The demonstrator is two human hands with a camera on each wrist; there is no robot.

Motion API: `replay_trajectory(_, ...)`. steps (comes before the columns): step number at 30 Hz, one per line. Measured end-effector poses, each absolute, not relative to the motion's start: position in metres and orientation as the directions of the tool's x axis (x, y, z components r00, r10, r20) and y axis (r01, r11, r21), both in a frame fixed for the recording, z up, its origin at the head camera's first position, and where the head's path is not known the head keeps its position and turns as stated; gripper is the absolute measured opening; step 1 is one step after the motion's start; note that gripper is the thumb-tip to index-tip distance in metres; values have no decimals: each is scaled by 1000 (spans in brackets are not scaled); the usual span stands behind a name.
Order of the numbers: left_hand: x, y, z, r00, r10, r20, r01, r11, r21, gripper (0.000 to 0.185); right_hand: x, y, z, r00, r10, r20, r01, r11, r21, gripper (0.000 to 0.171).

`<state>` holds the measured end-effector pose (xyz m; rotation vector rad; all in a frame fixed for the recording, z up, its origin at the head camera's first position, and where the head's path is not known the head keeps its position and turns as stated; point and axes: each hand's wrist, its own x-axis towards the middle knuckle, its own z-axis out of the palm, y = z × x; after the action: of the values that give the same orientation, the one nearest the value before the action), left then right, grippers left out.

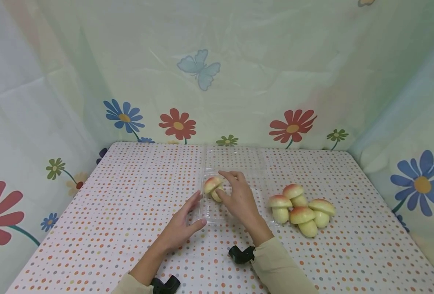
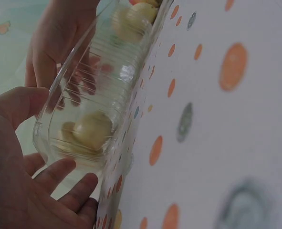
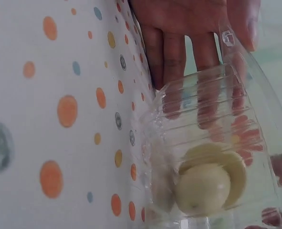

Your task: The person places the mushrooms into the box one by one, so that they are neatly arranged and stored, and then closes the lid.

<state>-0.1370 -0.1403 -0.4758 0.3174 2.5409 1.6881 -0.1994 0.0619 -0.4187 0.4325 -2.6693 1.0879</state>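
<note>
A clear plastic clamshell box stands in the middle of the table with its lid folded back. Inside, at the left end, lies a mushroom with a red-tinged cap and pale stem, also seen through the wall in the left wrist view as a mushroom. My right hand reaches over the box, fingers loosely spread and thumb beside the stem. Beside the box's left end is my left hand, fingers extended, with the thumb at the rim in the left wrist view.
Several more mushrooms sit in a cluster on the table right of the box. The dotted tablecloth runs back to a flower-printed curtain that encloses the table at the back and sides.
</note>
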Motion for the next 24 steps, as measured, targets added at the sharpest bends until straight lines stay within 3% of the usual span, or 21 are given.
replay_trajectory(11, -136, -140, -470, -975, 219, 48, 127, 362, 923, 82, -194, 78, -409, -896, -151, 417, -407, 654, -638, 53)
replay_trajectory(24, -135, -140, -470, -973, 224, 50, 129, 351, 927, 83, -187, 102, -393, -936, -140, 322, -323, 704, -632, 58)
